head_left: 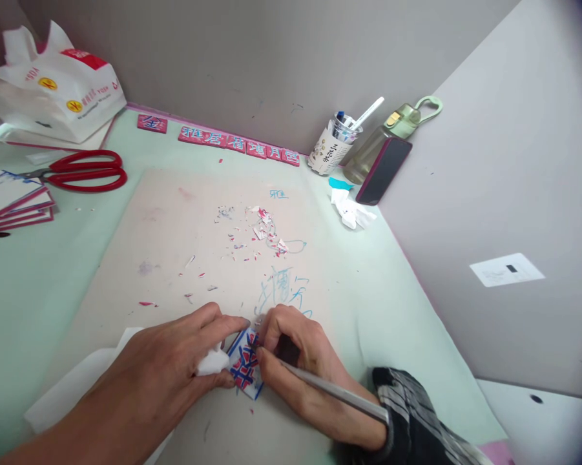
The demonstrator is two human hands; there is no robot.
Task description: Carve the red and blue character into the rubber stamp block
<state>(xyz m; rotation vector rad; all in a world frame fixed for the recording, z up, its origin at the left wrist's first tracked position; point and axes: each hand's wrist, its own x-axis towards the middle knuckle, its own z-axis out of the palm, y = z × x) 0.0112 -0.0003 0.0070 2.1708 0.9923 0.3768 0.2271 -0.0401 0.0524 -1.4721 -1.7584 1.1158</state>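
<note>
**TILE POSITION BETWEEN LEFT AND RIGHT HANDS**

Head view. Clock directions are centred on the tile (pixel 245 363), which bears a blue-and-pink character and lies at the near end of the grey board (pixel 140 213). The tile sits turned, corners towards 12 and 6 o'clock. Its right side is covered, so its long axis cannot be told.

Left hand (pixel 172 352): at 9 o'clock. Index finger and thumb are parted and brace the tile's upper and lower left edges; a white tissue wad (pixel 213 361) is tucked between them.

Right hand (pixel 314 352): at 3 o'clock, the nearer of the two, overlapping the tile. Fingers close in a pen grip on a slim metal tool (pixel 339 392), its shaft running towards 4 o'clock. The tip is hidden, so its contact cannot be confirmed.

Shavings (pixel 264 223) lie at 12 o'clock.
</note>
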